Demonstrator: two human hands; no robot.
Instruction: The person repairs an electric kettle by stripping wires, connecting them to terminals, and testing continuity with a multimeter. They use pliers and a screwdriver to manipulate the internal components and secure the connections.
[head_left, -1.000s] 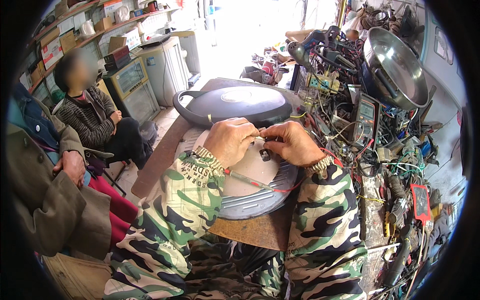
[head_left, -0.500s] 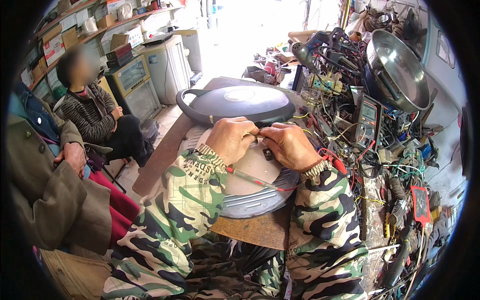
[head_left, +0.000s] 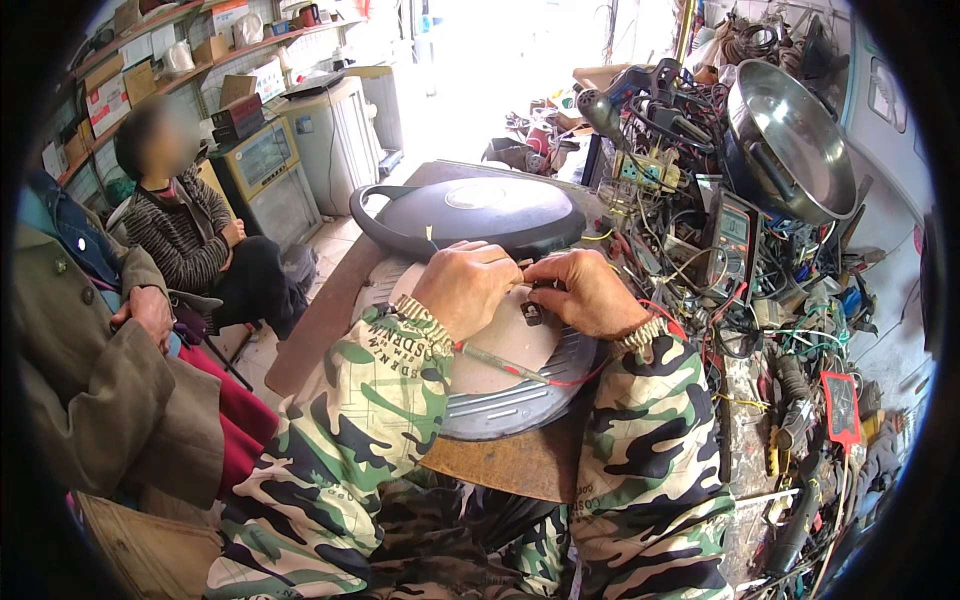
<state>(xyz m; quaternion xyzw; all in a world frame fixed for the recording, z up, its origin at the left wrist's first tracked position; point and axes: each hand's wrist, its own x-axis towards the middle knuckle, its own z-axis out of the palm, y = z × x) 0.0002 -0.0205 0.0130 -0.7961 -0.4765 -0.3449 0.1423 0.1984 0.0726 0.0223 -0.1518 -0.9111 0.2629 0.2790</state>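
My left hand and my right hand meet fingertip to fingertip over a round appliance base with a pale middle and a ribbed rim. My right fingers pinch a small black part. Whatever my left fingertips hold is mostly hidden; a thin stub with a yellow tip sticks up behind that hand. Below the hands a test probe with a red lead lies across the base. Just beyond stands a dark domed appliance piece with a loop handle on its left.
The wooden table carries these pieces. At the right are tangled wires and tools, a multimeter and a large steel pan. One person sits at the left; another in a brown coat is nearer.
My right fingers have shifted slightly, and more of the small black part shows below them. The yellow-tipped stub now shows behind my left hand. The probe stays on the base.
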